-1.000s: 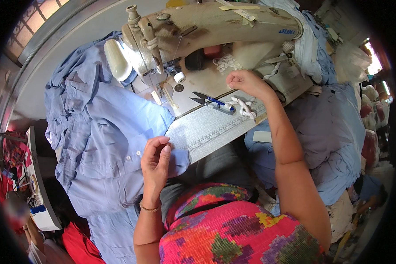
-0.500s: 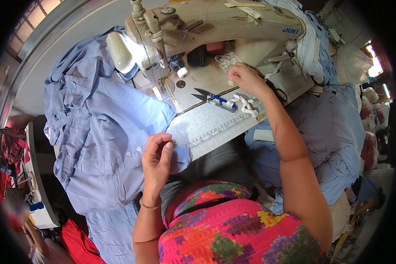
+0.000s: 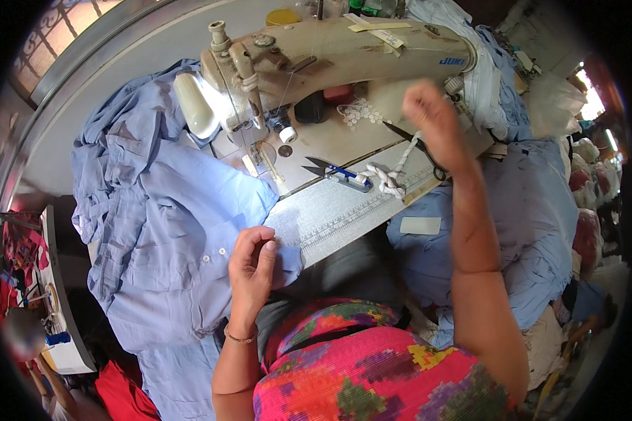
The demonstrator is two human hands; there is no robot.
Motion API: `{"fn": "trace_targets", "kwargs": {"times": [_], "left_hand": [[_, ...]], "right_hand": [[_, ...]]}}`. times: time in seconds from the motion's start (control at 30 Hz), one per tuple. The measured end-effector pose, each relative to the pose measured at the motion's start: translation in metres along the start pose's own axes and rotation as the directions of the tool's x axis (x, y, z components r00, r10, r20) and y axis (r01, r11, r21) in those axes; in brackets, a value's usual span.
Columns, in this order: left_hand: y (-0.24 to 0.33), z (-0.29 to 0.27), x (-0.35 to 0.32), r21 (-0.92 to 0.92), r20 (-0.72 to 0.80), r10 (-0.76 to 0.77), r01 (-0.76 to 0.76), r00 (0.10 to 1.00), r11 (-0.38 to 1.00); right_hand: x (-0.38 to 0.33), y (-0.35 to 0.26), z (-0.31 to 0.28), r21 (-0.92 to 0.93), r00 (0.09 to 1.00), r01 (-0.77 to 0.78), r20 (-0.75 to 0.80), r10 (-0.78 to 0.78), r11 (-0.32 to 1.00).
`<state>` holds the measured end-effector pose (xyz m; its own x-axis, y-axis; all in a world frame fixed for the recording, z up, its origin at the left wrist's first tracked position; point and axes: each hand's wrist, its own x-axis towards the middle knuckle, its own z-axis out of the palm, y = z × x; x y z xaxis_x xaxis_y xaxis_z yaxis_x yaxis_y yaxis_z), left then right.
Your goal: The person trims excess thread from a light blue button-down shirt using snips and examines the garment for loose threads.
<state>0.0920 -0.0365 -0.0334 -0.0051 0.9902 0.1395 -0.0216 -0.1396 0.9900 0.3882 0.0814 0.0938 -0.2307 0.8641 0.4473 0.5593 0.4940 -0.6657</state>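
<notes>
My left hand [image 3: 251, 265] is closed, with fingers curled and thumb against them, on the edge of a light blue shirt [image 3: 168, 203]. A flap of the shirt sticks out to the right of this hand, and two white buttons [image 3: 222, 251] show to its left. My right hand [image 3: 432, 116], blurred and fist-like, is raised over the right end of the sewing machine bed. A white knotted cord [image 3: 386, 181] lies on the bed, one strand stretching up to the right hand. Beside the cord lie blue-handled thread snips [image 3: 340, 174]; dark scissors [image 3: 439, 171] are partly hidden under the right hand.
The sewing machine [image 3: 358, 52] stands along the back, its lamp lit over the needle. Loose white buttons [image 3: 360, 112] lie beneath its arm. More blue garments [image 3: 519, 210] heap at the right, with a white card [image 3: 420, 225] on them. Another person's arm [image 3: 53, 379] shows lower left.
My right hand has moved up and right, away from the front of the buttons, drawing a strand of the white cord upward. The left hand has stayed nearly still on the shirt.
</notes>
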Motion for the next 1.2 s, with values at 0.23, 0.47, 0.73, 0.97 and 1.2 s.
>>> {"fn": "trace_targets", "kwargs": {"times": [0.23,0.47,0.73,0.97,1.2], "left_hand": [[-0.002,-0.001,0.0,0.015,-0.021,0.0,0.0,1.0,1.0],[-0.003,-0.002,0.0,0.054,-0.005,0.026,-0.026,1.0,0.998],[-0.003,-0.002,-0.001,0.081,0.023,0.028,-0.03,0.999,0.996],[-0.001,-0.002,-0.002,0.04,-0.017,0.003,-0.002,1.0,0.999],[-0.001,-0.007,-0.001,-0.361,-0.215,-0.076,-0.007,0.974,0.933]], "right_hand": [[0.073,-0.029,-0.025,-0.048,0.996,-0.053,-0.074,0.049,0.997],[0.069,-0.008,-0.057,-0.179,0.996,-0.085,-0.007,0.085,0.98],[0.087,0.004,-0.049,-0.408,1.0,0.021,0.024,-0.012,0.913],[0.081,0.023,-0.035,-0.133,0.971,-0.056,-0.236,0.023,0.989],[0.027,-0.007,0.017,0.018,0.844,0.189,-0.514,-0.153,0.982]]}}
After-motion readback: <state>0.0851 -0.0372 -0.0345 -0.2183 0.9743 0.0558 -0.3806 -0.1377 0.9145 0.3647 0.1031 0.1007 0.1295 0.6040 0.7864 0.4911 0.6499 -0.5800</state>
